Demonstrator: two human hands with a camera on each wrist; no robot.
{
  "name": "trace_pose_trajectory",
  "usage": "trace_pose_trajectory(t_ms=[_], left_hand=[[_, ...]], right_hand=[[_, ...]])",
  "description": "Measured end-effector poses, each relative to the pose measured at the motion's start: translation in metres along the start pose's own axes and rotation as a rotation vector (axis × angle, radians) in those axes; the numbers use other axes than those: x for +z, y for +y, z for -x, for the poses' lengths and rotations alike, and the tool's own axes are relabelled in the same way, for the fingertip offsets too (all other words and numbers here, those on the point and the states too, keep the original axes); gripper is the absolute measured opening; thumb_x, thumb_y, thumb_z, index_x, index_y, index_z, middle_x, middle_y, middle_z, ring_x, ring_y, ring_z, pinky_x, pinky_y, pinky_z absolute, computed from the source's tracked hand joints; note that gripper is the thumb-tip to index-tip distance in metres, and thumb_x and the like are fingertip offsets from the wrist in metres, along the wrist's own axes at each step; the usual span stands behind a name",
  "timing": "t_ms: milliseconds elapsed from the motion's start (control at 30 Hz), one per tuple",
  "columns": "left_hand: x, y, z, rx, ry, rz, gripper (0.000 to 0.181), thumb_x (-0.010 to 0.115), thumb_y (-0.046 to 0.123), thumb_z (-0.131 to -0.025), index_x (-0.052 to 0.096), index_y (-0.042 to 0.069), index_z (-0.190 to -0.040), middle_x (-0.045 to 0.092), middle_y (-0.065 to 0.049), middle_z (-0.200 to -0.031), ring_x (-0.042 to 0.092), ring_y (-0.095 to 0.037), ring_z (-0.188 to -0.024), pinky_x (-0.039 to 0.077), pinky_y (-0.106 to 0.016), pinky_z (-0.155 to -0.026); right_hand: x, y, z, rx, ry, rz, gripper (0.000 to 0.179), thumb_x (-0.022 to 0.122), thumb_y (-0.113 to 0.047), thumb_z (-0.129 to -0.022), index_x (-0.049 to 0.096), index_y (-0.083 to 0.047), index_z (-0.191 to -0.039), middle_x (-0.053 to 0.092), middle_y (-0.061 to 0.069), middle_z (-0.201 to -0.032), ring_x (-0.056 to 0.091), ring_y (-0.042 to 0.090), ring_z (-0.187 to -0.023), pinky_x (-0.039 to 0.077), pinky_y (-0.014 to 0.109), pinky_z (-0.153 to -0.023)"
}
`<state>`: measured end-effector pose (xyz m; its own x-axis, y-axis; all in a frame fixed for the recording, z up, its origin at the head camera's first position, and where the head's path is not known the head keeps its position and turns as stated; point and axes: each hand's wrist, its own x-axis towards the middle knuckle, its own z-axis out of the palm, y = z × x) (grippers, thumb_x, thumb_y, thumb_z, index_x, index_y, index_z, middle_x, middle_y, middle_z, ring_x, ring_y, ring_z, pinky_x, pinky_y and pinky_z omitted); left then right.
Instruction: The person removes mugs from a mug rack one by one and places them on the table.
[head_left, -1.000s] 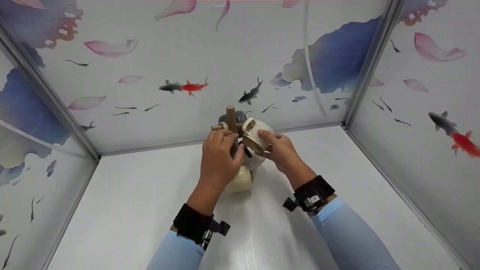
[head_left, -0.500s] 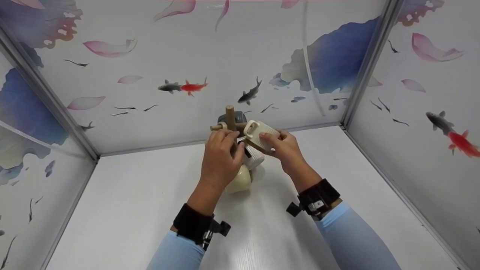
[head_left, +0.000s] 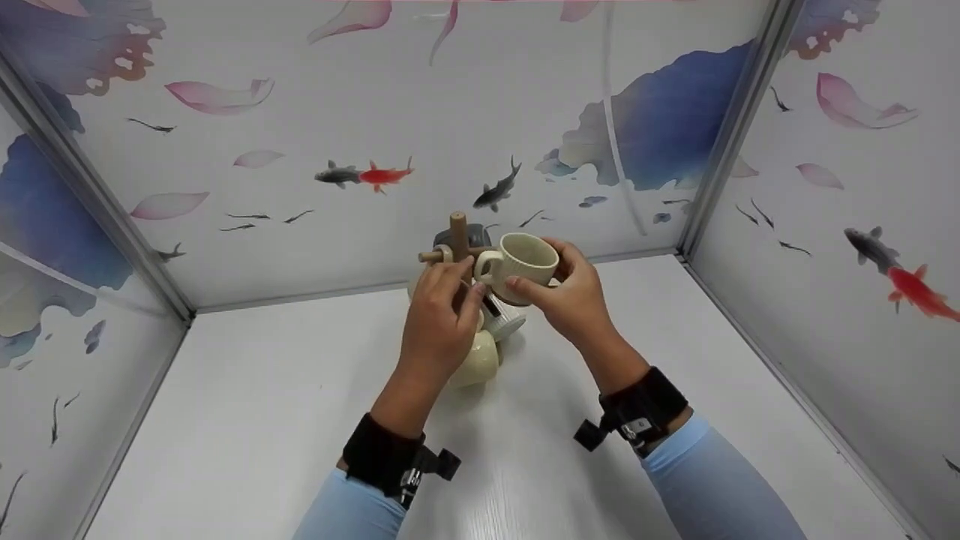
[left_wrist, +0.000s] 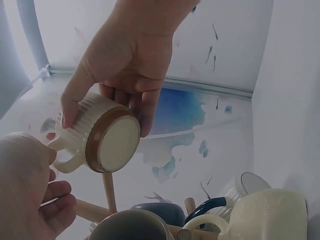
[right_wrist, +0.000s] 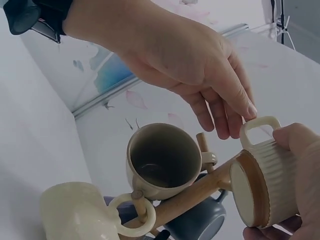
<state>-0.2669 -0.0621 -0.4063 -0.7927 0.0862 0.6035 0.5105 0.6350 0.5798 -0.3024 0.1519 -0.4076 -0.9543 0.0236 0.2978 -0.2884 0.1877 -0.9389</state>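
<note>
A cream ribbed mug (head_left: 514, 265) with a brown band around its base is gripped by my right hand (head_left: 574, 300), thumb on one side and fingers on the other. In the head view its mouth faces up and its handle points left. My left hand (head_left: 439, 319) is at that handle, fingertips right at the loop (right_wrist: 268, 120), the other fingers loosely bent. Just behind both hands stands a wooden mug rack (head_left: 458, 231) with pegs. The left hand hides part of the rack in the head view.
Other mugs hang on the rack: a pale yellow one (head_left: 480, 364), a white ribbed one (head_left: 508, 322) with a dark handle, a beige one (right_wrist: 165, 160) and a dark grey-blue one (right_wrist: 200, 222). Printed panels wall in the white table (head_left: 262, 420) at the back and sides.
My right hand has turned the mug from tilted, base down toward me, to mouth up, with the handle swung down and left to the left hand. The left hand has hardly moved.
</note>
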Motion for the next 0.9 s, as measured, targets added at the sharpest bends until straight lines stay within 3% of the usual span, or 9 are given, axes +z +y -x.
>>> trace_pose_trajectory(t_ms=[200, 367, 500, 900], left_hand=[[-0.006, -0.001, 0.006, -0.034, -0.012, 0.106, 0.042, 0.065, 0.027, -0.117, 0.067, 0.006, -0.153, 0.073, -0.011, -0.13, 0.069, -0.023, -0.117, 0.063, -0.045, -0.102], [-0.011, -0.002, 0.012, -0.075, -0.031, 0.256, 0.046, 0.068, 0.025, -0.116, 0.063, 0.003, -0.156, 0.074, -0.014, -0.137, 0.077, -0.024, -0.125, 0.066, -0.041, -0.106], [-0.014, -0.003, 0.016, -0.094, -0.041, 0.326, 0.049, 0.073, 0.019, -0.112, 0.062, 0.002, -0.157, 0.075, -0.016, -0.138, 0.077, -0.026, -0.126, 0.067, -0.04, -0.105], [-0.025, -0.003, 0.029, -0.133, -0.101, 0.33, 0.082, 0.097, 0.013, -0.091, 0.058, 0.012, -0.164, 0.069, -0.01, -0.153, 0.073, -0.024, -0.138, 0.064, -0.037, -0.111]], right_hand=[[0.007, -0.012, 0.01, -0.086, -0.019, 0.006, 0.088, 0.102, -0.024, -0.084, 0.058, -0.01, -0.159, 0.071, 0.01, -0.145, 0.07, 0.029, -0.128, 0.063, 0.051, -0.107], [0.013, -0.015, 0.016, -0.154, -0.019, 0.052, 0.089, 0.103, -0.023, -0.081, 0.06, -0.012, -0.159, 0.072, 0.008, -0.142, 0.071, 0.029, -0.126, 0.062, 0.051, -0.106], [0.016, -0.014, 0.02, -0.189, -0.036, 0.08, 0.09, 0.104, -0.023, -0.081, 0.06, -0.013, -0.16, 0.072, 0.007, -0.142, 0.071, 0.027, -0.127, 0.061, 0.052, -0.107], [0.024, -0.011, 0.029, -0.19, -0.128, 0.088, 0.095, 0.105, -0.032, -0.082, 0.059, -0.015, -0.163, 0.073, 0.005, -0.142, 0.07, 0.024, -0.131, 0.062, 0.048, -0.107]])
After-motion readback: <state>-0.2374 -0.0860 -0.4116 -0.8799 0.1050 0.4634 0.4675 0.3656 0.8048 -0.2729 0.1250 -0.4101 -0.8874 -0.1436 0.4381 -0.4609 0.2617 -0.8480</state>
